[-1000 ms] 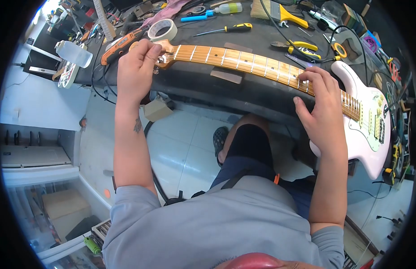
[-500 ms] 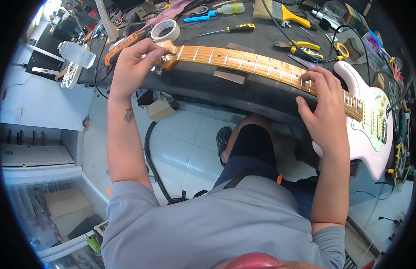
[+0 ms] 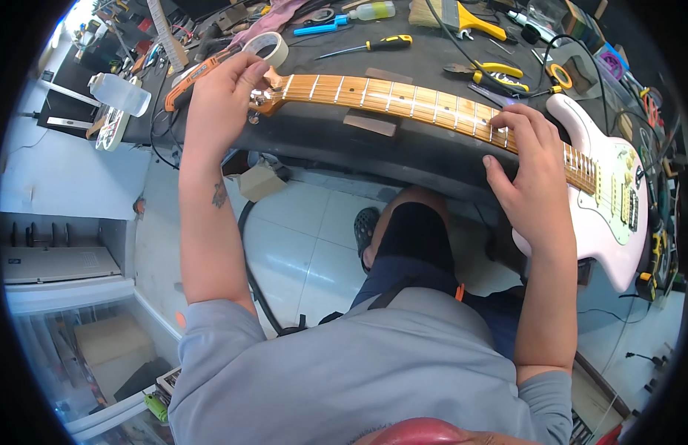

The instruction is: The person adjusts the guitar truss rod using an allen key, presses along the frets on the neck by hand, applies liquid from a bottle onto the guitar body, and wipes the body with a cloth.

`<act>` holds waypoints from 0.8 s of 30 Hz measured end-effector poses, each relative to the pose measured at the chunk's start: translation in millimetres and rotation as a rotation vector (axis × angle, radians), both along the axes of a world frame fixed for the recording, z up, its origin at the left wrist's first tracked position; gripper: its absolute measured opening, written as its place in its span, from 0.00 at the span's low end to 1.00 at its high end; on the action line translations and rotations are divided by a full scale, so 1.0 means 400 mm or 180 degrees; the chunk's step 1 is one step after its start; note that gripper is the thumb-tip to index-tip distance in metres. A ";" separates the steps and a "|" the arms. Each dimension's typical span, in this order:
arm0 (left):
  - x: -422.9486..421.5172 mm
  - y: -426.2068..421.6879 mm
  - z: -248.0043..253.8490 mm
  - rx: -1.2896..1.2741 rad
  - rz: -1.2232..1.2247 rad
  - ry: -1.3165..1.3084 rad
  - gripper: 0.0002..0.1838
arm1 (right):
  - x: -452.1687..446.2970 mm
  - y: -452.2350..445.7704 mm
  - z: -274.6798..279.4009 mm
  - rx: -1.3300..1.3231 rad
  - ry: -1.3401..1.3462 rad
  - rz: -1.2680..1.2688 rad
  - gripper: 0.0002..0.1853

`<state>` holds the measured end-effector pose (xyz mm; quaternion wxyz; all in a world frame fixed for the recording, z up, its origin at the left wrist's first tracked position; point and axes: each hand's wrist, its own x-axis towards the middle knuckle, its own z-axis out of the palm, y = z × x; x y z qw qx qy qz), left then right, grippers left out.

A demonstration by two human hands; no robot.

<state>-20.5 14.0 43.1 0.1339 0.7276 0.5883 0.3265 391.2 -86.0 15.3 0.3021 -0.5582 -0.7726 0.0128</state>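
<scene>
Pale-pink electric guitar (image 3: 603,200): left hand (image 3: 222,96) curls at wooden headstock (image 3: 268,102), grasp hidden; half-open right hand (image 3: 533,156) rests fingertips (image 3: 500,119) on thin strings (image 3: 448,117), preferably lightly.

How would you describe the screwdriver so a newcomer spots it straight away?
On the dark workbench, find the electric guitar stretched along the near edge. Just beyond it, between the roll of pale tape and the pliers, lies the screwdriver. It has a single yellow-and-black handle and a slim shaft pointing left, while the pliers have two handles.
</scene>
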 end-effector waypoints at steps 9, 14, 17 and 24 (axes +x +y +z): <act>0.039 -0.014 -0.013 0.0104 0.0694 0.0175 0.18 | 0.005 0.002 0.000 0.0068 -0.0058 0.0014 0.22; 0.069 0.007 -0.009 0.0280 0.0850 0.0187 0.21 | -0.002 0.007 0.000 0.0049 -0.0071 0.0006 0.22; 0.069 0.025 -0.008 0.0399 0.0896 0.0425 0.22 | -0.002 0.008 0.000 0.0058 -0.0058 0.0001 0.22; 0.070 0.059 -0.008 0.0444 0.0843 0.0720 0.20 | -0.002 0.006 0.000 0.0052 -0.0002 0.0020 0.22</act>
